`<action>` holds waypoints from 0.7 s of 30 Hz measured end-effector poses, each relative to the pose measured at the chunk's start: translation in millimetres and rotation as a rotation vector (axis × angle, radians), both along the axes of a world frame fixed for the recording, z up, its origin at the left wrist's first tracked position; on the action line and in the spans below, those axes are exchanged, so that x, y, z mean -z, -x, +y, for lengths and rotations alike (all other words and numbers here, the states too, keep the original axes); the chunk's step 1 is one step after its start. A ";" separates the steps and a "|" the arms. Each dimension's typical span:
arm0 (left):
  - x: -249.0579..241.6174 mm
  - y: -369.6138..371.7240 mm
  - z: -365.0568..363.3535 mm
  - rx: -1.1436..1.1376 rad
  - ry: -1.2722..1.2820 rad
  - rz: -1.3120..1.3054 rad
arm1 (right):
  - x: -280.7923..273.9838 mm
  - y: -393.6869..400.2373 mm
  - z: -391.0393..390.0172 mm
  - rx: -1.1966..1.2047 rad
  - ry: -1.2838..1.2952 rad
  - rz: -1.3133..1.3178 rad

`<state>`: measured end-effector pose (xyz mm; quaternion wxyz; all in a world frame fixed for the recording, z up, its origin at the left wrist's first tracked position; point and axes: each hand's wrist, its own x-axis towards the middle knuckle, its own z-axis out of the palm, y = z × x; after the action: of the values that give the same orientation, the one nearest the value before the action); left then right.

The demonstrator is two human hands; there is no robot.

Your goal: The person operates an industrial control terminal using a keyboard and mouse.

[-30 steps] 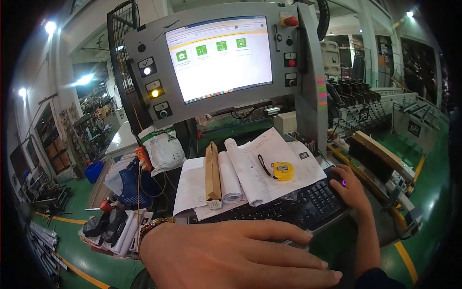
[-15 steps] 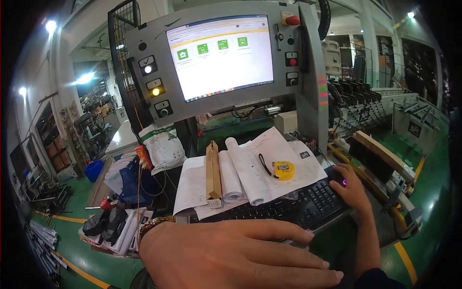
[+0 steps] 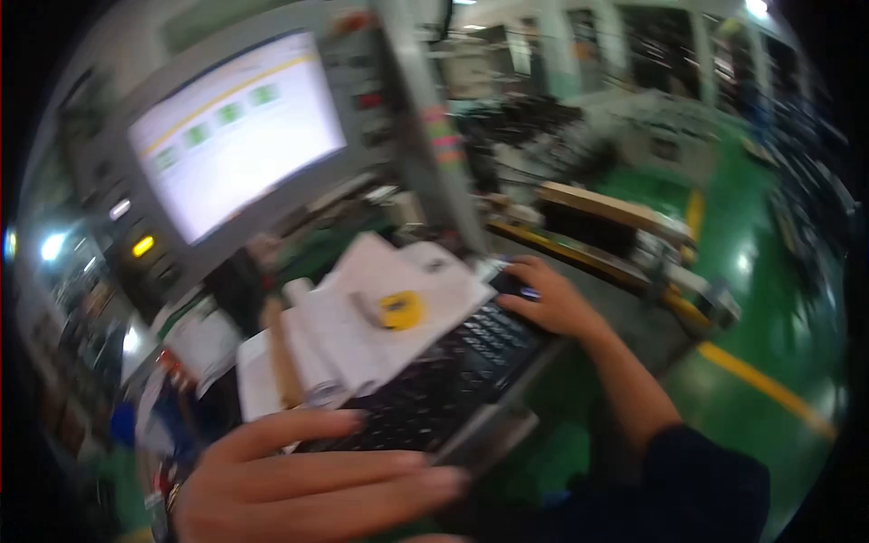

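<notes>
My left hand [image 3: 299,480] hovers in the foreground near the front edge of the black keyboard [image 3: 453,376], its fingers stretched out and holding nothing. At the keyboard's far right end, my right hand [image 3: 557,303] rests over a dark computer mouse [image 3: 530,293] with a small glowing light. Behind the keys lie white paper sheets [image 3: 339,321], some rolled. A yellow tape measure [image 3: 401,310] with a dark strap sits on top of them. Left of it is a long, narrow cardboard box [image 3: 282,357]. The view is smeared by motion.
A lit screen [image 3: 240,136] in a grey control panel stands behind the papers, with a glowing yellow button [image 3: 143,245] at its left. A white bag [image 3: 204,344] is on the left. Machine rails [image 3: 597,276] run to the right above a green floor [image 3: 751,312].
The camera has swung to the right and tilted, so the screen and papers shift left in view. My right hand stays at the mouse; my left remains outstretched near the keyboard.
</notes>
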<state>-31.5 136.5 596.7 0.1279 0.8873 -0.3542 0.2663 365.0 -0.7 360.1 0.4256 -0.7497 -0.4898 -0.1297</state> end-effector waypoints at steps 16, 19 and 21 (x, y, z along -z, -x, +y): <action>-6.1 -16.9 -24.4 -0.159 -0.341 0.234 | 15.2 -13.6 -0.1 -0.028 -0.102 0.036; -3.0 -22.3 -19.6 -0.152 -0.304 0.216 | 7.7 -10.0 -4.2 -0.030 -0.036 0.078; -1.8 -22.8 -16.8 -0.167 -0.298 0.204 | 7.2 -9.9 -3.6 -0.018 -0.017 0.084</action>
<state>-8.7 119.7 598.4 0.0079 0.9450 -0.3003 0.1295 374.9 -4.3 352.9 0.4532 -0.7465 -0.4772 -0.0983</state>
